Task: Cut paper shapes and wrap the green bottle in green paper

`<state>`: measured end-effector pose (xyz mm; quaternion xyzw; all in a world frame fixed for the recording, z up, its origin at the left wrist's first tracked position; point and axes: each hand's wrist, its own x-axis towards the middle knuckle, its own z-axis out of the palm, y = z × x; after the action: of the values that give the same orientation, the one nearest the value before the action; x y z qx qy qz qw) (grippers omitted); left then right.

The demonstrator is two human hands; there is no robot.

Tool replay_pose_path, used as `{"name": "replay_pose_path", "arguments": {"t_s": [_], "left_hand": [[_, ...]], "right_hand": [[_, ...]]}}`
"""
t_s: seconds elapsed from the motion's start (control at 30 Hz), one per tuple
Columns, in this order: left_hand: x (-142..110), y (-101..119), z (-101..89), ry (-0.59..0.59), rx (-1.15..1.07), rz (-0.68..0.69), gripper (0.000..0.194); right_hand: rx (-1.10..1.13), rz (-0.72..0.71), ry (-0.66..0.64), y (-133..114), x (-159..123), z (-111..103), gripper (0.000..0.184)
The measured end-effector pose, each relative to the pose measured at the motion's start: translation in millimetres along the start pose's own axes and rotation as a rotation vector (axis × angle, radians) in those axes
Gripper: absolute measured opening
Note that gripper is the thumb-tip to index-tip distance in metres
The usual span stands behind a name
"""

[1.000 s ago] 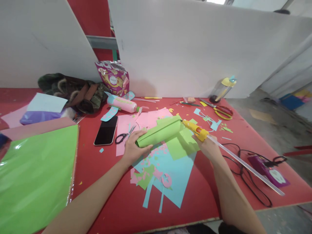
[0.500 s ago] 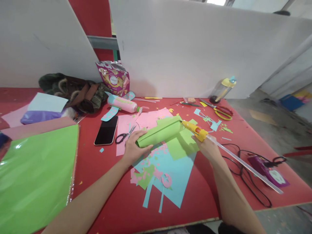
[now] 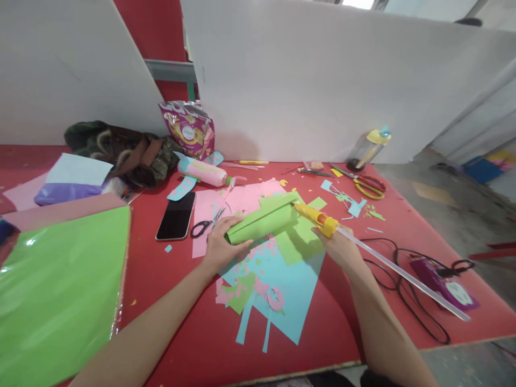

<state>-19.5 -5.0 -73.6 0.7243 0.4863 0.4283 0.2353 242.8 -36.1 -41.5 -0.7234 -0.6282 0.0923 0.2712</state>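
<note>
My left hand (image 3: 226, 242) is closed round the near-left end of a roll of green paper (image 3: 264, 221). A loose edge runs lengthwise along the roll's upper side. In my right hand (image 3: 336, 244) is a yellow hot glue gun (image 3: 318, 216), with a long clear glue stick (image 3: 403, 273) sticking out of its back. The gun's nozzle is at the roll's right end, by the loose edge; I cannot tell whether it touches. Below the roll lie a flat green sheet (image 3: 300, 244) and a light blue sheet (image 3: 296, 301), with pink and green scraps over it.
Small scissors (image 3: 207, 221) and a phone (image 3: 176, 216) lie left of the roll. Behind them are a pink paper-covered bottle with blue wings (image 3: 203, 173) and a snack bag (image 3: 189, 129). Larger scissors (image 3: 365, 184), a clear bottle (image 3: 368, 149) and a purple power strip (image 3: 445, 285) with a black cord are rightward.
My right hand has moved slightly left, bringing the glue gun's nozzle along the loose edge, inward from the roll's right end. My left hand keeps its hold in the same place.
</note>
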Motion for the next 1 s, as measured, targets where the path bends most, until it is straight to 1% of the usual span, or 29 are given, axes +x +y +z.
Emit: {"name": "replay_pose_path", "arguments": {"t_s": [0.17,0.4,0.6,0.8,0.9,1.0], "left_hand": [[0,-1,0.1,0.002,-0.006,0.007,0.046],[0,0,-0.3,-0.006,-0.005,-0.008,0.046],[0,-1,0.4,-0.008,-0.011,-0.018,0.046],[0,0,0.2,-0.003,-0.021,-0.024,0.046],[0,0,0.1,-0.002,-0.017,-0.025,0.046],[0,0,0.2,-0.002,-0.015,-0.026,0.046]], "right_hand": [[0.01,-0.013,-0.013,-7,-3,0,0.023],[0.028,-0.049,-0.059,-13,-7,-1,0.02],[0.037,-0.039,-0.086,-17,-10,2,0.023],[0.037,-0.017,-0.153,-19,-13,7,0.02],[0.069,-0.027,-0.188,-21,-15,10,0.022],[0.047,-0.055,-0.226,-25,-17,12,0.02]]}}
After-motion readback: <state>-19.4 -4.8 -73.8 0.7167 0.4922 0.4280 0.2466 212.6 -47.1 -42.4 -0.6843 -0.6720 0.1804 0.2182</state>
